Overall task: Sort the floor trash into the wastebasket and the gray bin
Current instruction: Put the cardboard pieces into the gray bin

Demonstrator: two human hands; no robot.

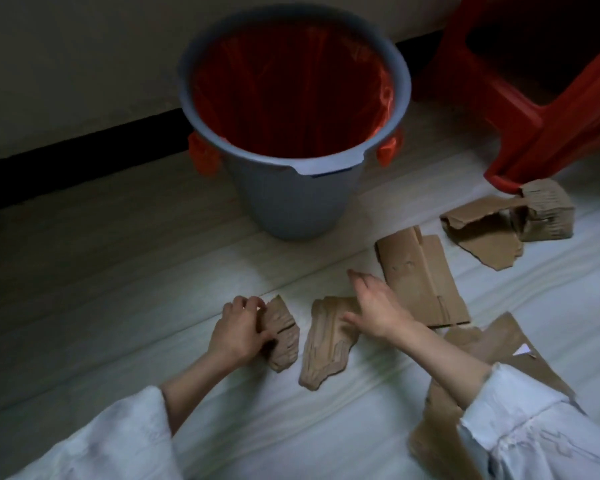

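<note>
The left hand (238, 332) lay on the pale floor (118, 271) with its fingers curled round the left edge of a small torn cardboard piece (283, 332), the thumb pressed across the piece's lower face. Just to the right, apart from it by a narrow strip of floor, lay a longer ridged cardboard strip (326, 344). The right hand (374, 306) rested over the upper right end of that strip with its fingers spread and fairly straight, gripping nothing that could be seen (the fingertips were blurred, so whether they actually touched the strip could not be told). Both forearms came out of white sleeves (520, 431).

The gray bin (291, 202) stood upright beyond the hands, near the wall (66, 64), lined with a red bag (291, 91) and fitted with 2 orange clips, 1 on each side below the rim. A flat cardboard panel (426, 278) lay just right of the right hand, and a crumpled cardboard lump (510, 220) lay farther right, close to the foot of a red plastic stool (541, 109). More flat cardboard (492, 344) lay under and beside the right forearm. At the right edge of the view part of a clear plastic item with a red bit showed, too cut off to identify
</note>
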